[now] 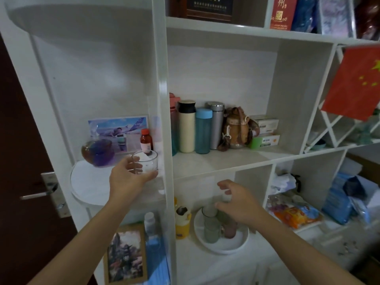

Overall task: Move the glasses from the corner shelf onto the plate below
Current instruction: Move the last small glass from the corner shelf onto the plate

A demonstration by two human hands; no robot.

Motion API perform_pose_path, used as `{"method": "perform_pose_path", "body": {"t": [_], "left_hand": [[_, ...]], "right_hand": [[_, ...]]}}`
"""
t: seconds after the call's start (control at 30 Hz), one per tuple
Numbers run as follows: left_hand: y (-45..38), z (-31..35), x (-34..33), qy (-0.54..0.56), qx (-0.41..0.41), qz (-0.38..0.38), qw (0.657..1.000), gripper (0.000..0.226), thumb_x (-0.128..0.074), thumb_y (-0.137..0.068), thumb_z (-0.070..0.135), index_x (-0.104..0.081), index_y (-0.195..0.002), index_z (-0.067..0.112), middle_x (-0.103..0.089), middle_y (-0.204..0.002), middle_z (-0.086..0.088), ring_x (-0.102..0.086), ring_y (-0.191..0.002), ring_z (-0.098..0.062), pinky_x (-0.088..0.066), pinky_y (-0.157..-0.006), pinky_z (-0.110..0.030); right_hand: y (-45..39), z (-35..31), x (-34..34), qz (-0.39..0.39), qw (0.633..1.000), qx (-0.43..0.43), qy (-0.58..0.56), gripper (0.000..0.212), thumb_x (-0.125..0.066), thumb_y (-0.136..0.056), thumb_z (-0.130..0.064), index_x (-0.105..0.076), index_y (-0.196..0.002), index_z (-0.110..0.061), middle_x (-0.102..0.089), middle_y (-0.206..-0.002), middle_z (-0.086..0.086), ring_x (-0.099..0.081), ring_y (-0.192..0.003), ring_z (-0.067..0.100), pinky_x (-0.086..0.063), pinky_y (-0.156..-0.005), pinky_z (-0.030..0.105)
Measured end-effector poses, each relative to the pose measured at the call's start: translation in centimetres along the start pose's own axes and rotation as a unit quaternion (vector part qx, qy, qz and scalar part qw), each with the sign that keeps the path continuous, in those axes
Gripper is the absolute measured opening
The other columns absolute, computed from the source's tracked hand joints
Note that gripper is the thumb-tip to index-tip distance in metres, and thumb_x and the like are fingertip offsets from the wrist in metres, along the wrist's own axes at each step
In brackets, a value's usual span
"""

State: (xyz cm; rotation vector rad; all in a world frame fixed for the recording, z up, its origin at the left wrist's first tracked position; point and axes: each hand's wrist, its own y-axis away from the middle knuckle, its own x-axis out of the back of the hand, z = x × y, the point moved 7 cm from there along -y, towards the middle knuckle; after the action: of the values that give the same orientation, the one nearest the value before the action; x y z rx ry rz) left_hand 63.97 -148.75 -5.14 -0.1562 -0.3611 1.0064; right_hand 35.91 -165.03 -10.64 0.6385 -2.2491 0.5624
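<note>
1. White shelving fills the frame, with a dark door and its metal handle (42, 187) at the left edge; two bare forearms reach in from below.

2. Nearest, in the compartment below the corner shelf (88, 186), a round white plate (224, 246) carries several upright glasses (211, 225), greenish and pinkish, crowded on its left half. A yellow bottle (182, 222) stands just left of the plate.

3. Over those glasses hovers the right hand (236, 204), fingers spread and loosely curled. Something pale and blurred sits at the fingertips, and it cannot be told whether they are closed on anything.

4. Up and to the left of the plate, the left hand (128, 177) is wrapped around a clear glass tumbler (145, 162), thumb on the near wall and fingers on the left side. The tumbler stands upright at the right front edge of the corner shelf, hard by the white upright divider.

5. Judged from here, the coming move turns on this: the plate lies below and to the right of the held tumbler, across the divider, so the glass, its long axis vertical, must come forward off the shelf before going down. The left hand has it; the right is nearer the plate.

6. Behind the tumbler stand a brown bottle with a red cap (146, 140), a round purple-tinted vessel (98, 152) and a photo of an aeroplane (119, 130).
</note>
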Motion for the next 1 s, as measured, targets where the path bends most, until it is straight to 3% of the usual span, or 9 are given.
{"method": "perform_pose_path", "body": {"t": [0.13,0.23,0.4,0.6,0.7,0.77,1.0], "left_hand": [[2.6,1.7,2.2,0.028,-0.047,0.002,0.998,0.061,-0.094,-0.059,0.028,-0.062,-0.111,0.027,-0.068,-0.096,0.007,-0.066,-0.089,-0.013,-0.052,-0.065,-0.024],[5.3,3.6,3.7,0.047,-0.095,-0.001,0.994,0.059,-0.094,-0.051,0.037,-0.062,-0.101,0.04,-0.07,-0.092,0.009,-0.068,-0.085,-0.008,-0.051,-0.067,-0.023],[9.8,6.8,3.0,0.077,-0.123,-0.03,0.989,0.079,-0.093,-0.032,0.06,-0.068,-0.103,0.037,-0.074,-0.094,0.011,-0.072,-0.082,-0.009,-0.058,-0.064,-0.029],[13.9,7.8,-3.9,0.084,-0.107,-0.095,0.986,0.078,-0.094,-0.025,0.048,-0.07,-0.099,0.039,-0.077,-0.091,0.014,-0.074,-0.077,-0.005,-0.055,-0.057,-0.01],[14.8,6.5,-8.8,0.069,-0.087,-0.139,0.984,0.076,-0.1,-0.026,0.04,-0.07,-0.096,0.042,-0.079,-0.091,0.013,-0.075,-0.076,-0.007,-0.057,-0.055,-0.013],[15.0,4.7,-11.9,0.048,-0.072,-0.145,0.986,0.073,-0.098,-0.029,0.043,-0.068,-0.096,0.043,-0.078,-0.091,0.013,-0.075,-0.075,-0.009,-0.06,-0.059,-0.02],[14.5,-3.3,-20.2,-0.005,0.009,-0.152,0.988,0.07,-0.094,-0.029,0.04,-0.068,-0.094,0.035,-0.076,-0.091,0.003,-0.072,-0.083,-0.015,-0.057,-0.069,-0.016]], "right_hand": [[0.0,0.0,0.4,-0.002,1.0,-0.005,0.006,0.06,-0.077,-0.081,-0.03,-0.052,-0.135,-0.022,-0.057,-0.131,-0.003,-0.053,-0.108,0.01,-0.045,-0.087,0.025],[0.1,0.8,0.8,-0.009,1.0,-0.015,0.017,0.06,-0.077,-0.081,-0.03,-0.051,-0.135,-0.023,-0.057,-0.132,-0.003,-0.052,-0.108,0.01,-0.047,-0.088,0.027],[-1.3,2.5,2.0,-0.013,0.999,-0.023,0.043,0.062,-0.078,-0.08,-0.034,-0.051,-0.135,-0.023,-0.058,-0.133,-0.003,-0.055,-0.11,0.013,-0.043,-0.087,0.023],[-4.0,5.4,5.9,0.03,0.997,0.008,0.072,0.067,-0.076,-0.081,-0.03,-0.047,-0.14,-0.019,-0.051,-0.143,0.003,-0.052,-0.127,0.023,-0.038,-0.099,0.025],[-5.3,7.6,7.6,0.031,0.992,0.043,0.115,0.073,-0.074,-0.081,-0.029,-0.04,-0.145,-0.018,-0.041,-0.153,0.006,-0.044,-0.134,0.029,-0.041,-0.108,0.037],[-6.3,9.2,8.4,0.022,0.984,0.055,0.168,0.077,-0.071,-0.083,-0.029,-0.034,-0.149,-0.017,-0.033,-0.158,0.008,-0.033,-0.143,0.029,-0.033,-0.116,0.042],[-8.6,12.9,9.5,0.022,0.951,0.142,0.274,0.078,-0.067,-0.082,-0.027,-0.03,-0.151,-0.017,-0.036,-0.157,0.007,-0.028,-0.145,0.027,-0.01,-0.122,0.037]]}}
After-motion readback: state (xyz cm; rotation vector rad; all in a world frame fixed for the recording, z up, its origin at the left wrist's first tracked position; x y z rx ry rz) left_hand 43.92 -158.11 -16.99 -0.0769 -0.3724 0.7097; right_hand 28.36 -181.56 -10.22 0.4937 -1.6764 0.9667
